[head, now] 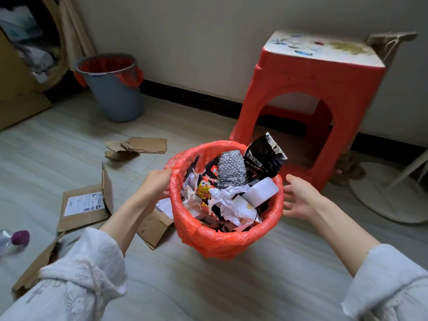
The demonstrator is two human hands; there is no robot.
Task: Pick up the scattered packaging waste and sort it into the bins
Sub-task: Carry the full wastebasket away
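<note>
The left hand (157,181) grips the rim of the near bin (222,237) on its left side, fingers curled over the edge of the red liner bag. The right hand (298,198) is released — fingers spread and relaxed, palm turned toward the bin's right side, just beside the liner; whether it touches is hard to tell.

The near bin stands on the floor (208,286) and is full: a black snack wrapper (264,156) sticks up at the back, a crumpled foil piece (231,170) beside it, a white plastic tub (261,192) and crumpled white paper (224,198) on top.

Still on the floor to the left — a flattened shipping box (85,205), torn cardboard scraps (136,147), and a bottle with a purple cap (14,239). A second bin (113,89), grey with a red liner, stands by the wall, well apart.
</note>
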